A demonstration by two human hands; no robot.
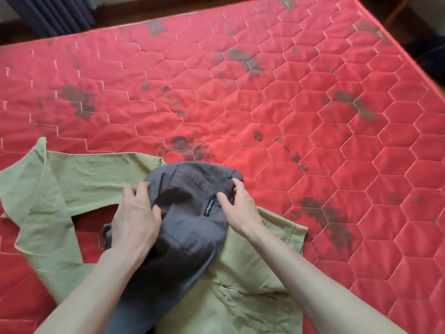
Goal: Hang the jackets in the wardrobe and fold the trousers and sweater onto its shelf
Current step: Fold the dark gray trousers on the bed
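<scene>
Partly cut off, grey trousers (190, 213), left hand (134, 220), right hand (238, 208) gripping them.

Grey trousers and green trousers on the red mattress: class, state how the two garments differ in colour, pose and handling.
The grey trousers are dark charcoal; the green trousers are pale olive. The grey pair lies on top in a bunched bundle, while the green pair is spread beneath, legs reaching left. The left hand and right hand grip the grey pair; neither grips the green. Both rest on the red mattress.
</scene>
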